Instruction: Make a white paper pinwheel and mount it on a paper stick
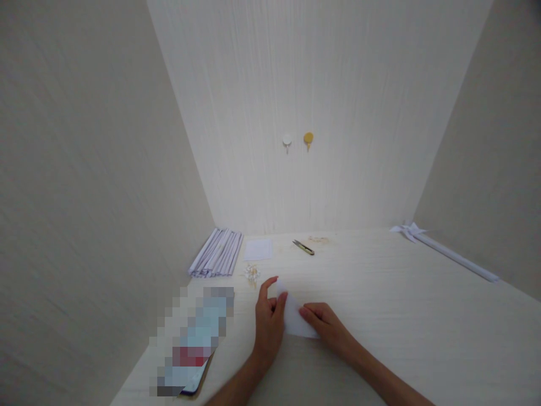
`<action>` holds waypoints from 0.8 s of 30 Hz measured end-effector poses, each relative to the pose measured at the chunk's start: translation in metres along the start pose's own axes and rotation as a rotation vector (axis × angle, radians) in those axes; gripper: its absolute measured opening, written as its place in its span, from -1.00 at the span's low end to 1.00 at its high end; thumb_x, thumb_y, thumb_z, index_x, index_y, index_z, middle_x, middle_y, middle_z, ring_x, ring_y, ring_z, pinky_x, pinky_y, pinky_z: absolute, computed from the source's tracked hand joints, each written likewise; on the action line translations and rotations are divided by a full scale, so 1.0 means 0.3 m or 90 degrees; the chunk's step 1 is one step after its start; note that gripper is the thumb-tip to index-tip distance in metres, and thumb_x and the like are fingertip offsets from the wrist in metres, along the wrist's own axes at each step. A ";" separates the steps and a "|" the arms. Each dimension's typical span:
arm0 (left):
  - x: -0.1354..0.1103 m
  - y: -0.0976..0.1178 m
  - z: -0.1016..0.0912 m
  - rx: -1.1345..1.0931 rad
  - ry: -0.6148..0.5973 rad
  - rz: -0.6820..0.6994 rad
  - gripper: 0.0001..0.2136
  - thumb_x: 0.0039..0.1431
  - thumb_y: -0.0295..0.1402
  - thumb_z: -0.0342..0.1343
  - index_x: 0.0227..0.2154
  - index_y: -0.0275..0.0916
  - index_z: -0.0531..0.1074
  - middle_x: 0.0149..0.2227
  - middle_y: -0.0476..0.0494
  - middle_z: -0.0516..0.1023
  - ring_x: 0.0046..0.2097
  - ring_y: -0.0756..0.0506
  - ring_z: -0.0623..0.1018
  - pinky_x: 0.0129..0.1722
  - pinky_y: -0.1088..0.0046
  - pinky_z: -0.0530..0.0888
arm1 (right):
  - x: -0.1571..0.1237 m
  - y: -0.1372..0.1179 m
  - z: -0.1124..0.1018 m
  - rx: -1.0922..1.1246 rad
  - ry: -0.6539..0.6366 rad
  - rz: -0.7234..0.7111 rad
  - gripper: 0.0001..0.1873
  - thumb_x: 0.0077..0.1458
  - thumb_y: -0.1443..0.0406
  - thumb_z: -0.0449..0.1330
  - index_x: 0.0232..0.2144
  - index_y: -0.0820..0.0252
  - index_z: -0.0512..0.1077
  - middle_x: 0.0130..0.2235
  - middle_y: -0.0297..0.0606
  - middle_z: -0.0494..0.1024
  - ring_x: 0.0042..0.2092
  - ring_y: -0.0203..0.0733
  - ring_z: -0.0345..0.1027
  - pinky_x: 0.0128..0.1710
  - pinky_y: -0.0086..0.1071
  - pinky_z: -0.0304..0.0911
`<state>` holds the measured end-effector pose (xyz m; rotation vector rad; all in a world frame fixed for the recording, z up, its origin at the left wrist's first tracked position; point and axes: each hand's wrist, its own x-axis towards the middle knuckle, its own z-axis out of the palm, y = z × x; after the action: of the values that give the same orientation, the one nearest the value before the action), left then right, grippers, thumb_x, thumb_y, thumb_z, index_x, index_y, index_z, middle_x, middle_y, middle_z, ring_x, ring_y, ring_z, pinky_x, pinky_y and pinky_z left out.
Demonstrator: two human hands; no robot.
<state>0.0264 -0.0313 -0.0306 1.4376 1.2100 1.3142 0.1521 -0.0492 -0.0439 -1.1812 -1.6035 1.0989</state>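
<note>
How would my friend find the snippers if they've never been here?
Look below the back wall to the table. Beyond the held paper lie small snippers near that wall; their dark pointed blades set them apart from the flat white paper.

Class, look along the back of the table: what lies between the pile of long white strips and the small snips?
In the head view, square white paper lies flat between the white strips and the snips.

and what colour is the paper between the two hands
The paper looks plain white; the head view shows it best.
</note>
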 end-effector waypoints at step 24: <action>0.032 -0.018 -0.014 -0.078 0.093 -0.066 -0.56 -0.17 -0.07 0.01 -0.29 -0.33 0.23 -0.80 0.22 0.04 -0.74 0.13 0.08 -0.76 0.65 0.02 | -0.004 0.002 -0.004 0.013 0.008 0.030 -0.54 -0.05 0.03 -0.12 -0.78 0.20 0.09 -0.74 -0.45 0.07 -0.68 -0.43 -0.09 -0.68 -0.50 -0.17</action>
<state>0.0215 -0.0209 -0.0333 1.1936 1.2586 1.4157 0.1536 -0.0500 -0.0442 -1.2159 -1.5587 1.1320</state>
